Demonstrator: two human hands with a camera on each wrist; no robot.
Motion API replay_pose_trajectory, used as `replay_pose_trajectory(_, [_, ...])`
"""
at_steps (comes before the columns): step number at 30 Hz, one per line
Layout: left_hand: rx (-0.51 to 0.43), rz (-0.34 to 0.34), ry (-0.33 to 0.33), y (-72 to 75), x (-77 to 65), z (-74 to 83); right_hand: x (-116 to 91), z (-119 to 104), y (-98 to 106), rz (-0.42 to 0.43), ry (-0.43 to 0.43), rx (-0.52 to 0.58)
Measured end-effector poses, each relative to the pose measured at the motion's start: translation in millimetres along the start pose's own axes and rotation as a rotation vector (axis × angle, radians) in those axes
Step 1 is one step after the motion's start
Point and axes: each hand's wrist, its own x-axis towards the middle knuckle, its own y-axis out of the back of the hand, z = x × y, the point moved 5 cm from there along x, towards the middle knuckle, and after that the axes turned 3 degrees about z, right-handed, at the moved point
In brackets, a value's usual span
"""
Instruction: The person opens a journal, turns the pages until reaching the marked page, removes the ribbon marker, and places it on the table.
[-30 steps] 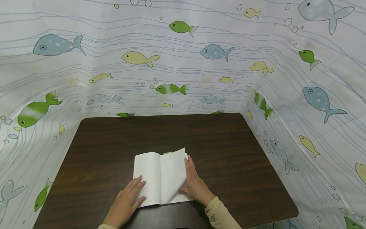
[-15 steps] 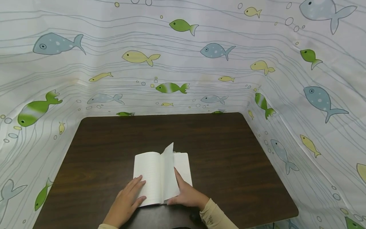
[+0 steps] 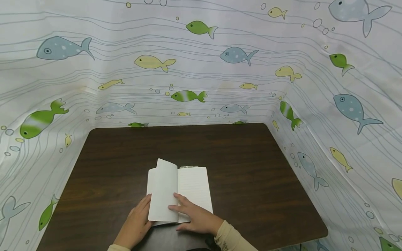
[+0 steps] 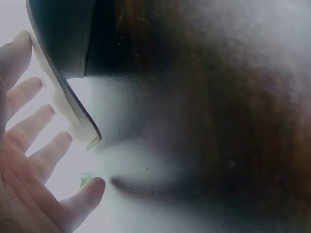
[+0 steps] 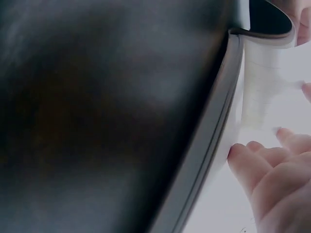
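An open notebook (image 3: 195, 186) with lined paper lies near the table's front edge. One of its pages (image 3: 164, 198) leans over the left side, with its top corner sticking up past the page beneath. At the lower left edge rests my left hand (image 3: 133, 221), its fingertips partly hidden by that page. My right hand (image 3: 201, 219) is over the lower middle, fingers spread, with the fingertips at the turned page close to the spine. In the left wrist view the fingers (image 4: 46, 158) are apart beside the notebook's edge (image 4: 73, 107). The right wrist view shows the notebook's thick side (image 5: 206, 150).
A dark brown wooden table (image 3: 245, 157) carries the notebook. A white curtain (image 3: 201, 76) printed with fish surrounds the table at the back and sides. A small pale piece (image 3: 188, 167) shows at the notebook's top edge. Something dark (image 3: 211, 242) sits below the right wrist.
The page has swung from the right side, upright past the spine, to the left side. My right hand has moved left with it. The left hand stays nearly in place, its fingertips now covered.
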Motion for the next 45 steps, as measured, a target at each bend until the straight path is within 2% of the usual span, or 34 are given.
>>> replay_pose_trajectory(4, [-0.036,0.006,0.014,0.2,1.5,-0.3,0,-2,-3,0.025,0.029,-0.106])
replay_pose_trajectory(7, [-0.056,0.017,0.013,0.6,2.0,-0.3,0,-4,-5,0.037,0.037,-0.155])
replay_pose_trajectory(12, [-0.145,0.058,-0.006,1.7,3.8,-0.9,1,-8,-5,0.073,0.046,-0.202])
replay_pose_trajectory(15, [-0.220,0.068,0.052,3.4,4.4,-1.9,3,-9,-5,0.085,0.049,-0.212])
replay_pose_trajectory(19, [-0.325,0.012,0.217,4.6,4.0,-5.1,3,-10,-5,0.084,0.048,-0.229])
replay_pose_trajectory(21, [-0.377,-0.015,0.276,4.8,3.6,-6.8,3,-12,-4,0.083,0.043,-0.243])
replay_pose_trajectory(26, [-0.463,-0.034,0.311,7.2,2.8,-5.1,3,-17,-3,0.082,0.037,-0.266])
replay_pose_trajectory(30, [-0.441,-0.025,0.296,6.9,4.8,-3.4,3,-20,-3,0.093,0.045,-0.306])
replay_pose_trajectory(33, [-0.368,-0.037,0.268,3.1,5.5,-3.3,4,-18,-5,0.093,0.043,-0.308])
replay_pose_trajectory(38, [-0.278,-0.097,0.243,-4.6,2.4,-4.5,1,-10,-9,0.065,0.024,-0.218])
replay_pose_trajectory(45, [-0.247,-0.086,0.200,-4.2,0.8,-3.1,-3,-1,-6,0.038,0.001,-0.129])
